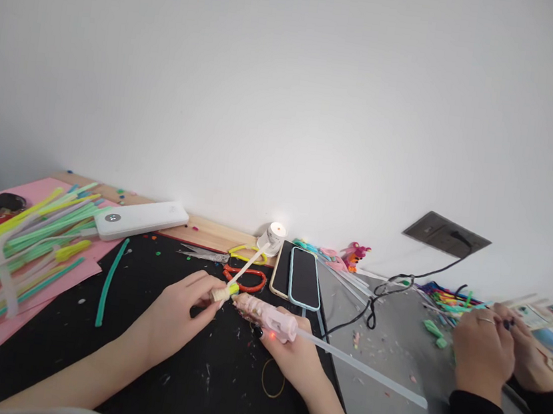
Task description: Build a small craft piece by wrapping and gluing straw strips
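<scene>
My left hand (177,312) pinches the near end of a thin straw piece (243,271), yellow-green at the held end and white beyond, over the black mat (146,366). My right hand (295,357) grips a pink glue gun (267,318) with a red light lit. Its nozzle points left and meets the straw's held end. A clear glue stick (367,372) juts out of the gun's back toward the right.
Coloured straws (15,235) lie on pink paper at left, beside a white power bank (141,218). Scissors (244,265), a lit candle (273,237) and two phones (298,277) sit behind. Another person's hands (491,347) work at right near a black cable (387,291).
</scene>
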The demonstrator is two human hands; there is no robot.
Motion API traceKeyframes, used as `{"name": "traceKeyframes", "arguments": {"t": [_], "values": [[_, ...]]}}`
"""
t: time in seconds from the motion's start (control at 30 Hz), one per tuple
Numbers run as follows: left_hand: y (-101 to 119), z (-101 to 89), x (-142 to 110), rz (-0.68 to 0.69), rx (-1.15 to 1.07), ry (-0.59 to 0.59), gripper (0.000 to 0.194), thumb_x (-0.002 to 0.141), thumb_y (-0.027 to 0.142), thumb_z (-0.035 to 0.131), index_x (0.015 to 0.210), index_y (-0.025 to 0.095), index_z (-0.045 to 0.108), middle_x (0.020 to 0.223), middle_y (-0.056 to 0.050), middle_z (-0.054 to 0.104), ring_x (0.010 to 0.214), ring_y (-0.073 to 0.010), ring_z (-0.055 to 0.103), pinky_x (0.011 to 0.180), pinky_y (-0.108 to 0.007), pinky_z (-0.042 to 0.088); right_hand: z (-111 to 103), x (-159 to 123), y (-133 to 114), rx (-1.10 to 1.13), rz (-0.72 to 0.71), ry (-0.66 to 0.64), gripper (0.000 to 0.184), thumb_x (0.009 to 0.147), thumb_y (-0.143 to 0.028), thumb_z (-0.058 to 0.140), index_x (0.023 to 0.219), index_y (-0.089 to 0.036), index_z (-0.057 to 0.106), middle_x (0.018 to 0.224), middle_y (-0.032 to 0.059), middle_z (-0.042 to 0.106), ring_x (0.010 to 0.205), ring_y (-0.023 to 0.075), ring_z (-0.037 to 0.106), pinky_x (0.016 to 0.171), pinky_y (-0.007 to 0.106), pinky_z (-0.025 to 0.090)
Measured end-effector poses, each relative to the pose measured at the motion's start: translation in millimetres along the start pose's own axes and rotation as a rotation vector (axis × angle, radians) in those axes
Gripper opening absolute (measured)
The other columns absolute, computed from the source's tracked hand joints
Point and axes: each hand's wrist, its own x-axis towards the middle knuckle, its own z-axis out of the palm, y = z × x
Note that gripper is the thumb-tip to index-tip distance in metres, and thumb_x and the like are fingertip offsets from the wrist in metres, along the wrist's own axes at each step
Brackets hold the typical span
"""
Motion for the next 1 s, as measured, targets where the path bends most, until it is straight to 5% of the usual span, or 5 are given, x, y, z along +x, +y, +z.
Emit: {"name": "traceKeyframes", "arguments": {"t": [0.5,1.0], "values": [[9.6,-4.0,0.7,0.068,0.094,-0.096,0.024,0.087,0.021,0.041,0.1,0.021,0.062,0.088,-0.004,0.059,0.078,-0.0165,0.06,0.076,-0.027,0.051,-1.8,1.4,-3.5,-0.015,-0.024,0.024,0.021,0.075,-0.02,0.054,0.06,-0.021,0.039,0.057,-0.0053,0.038,0.05,0.01,0.037,0.048,0.022,0.029],[2.1,0.9,0.2,0.041,0.021,-0.045,0.023,0.087,0.023,0.043,0.098,0.02,0.063,0.088,-0.005,0.06,0.076,-0.0164,0.061,0.074,-0.028,0.052,-1.6,1.3,-2.1,-0.023,-0.011,0.007,0.02,0.075,-0.019,0.054,0.061,-0.02,0.04,0.058,-0.0048,0.041,0.052,0.0103,0.04,0.049,0.022,0.03]]}}
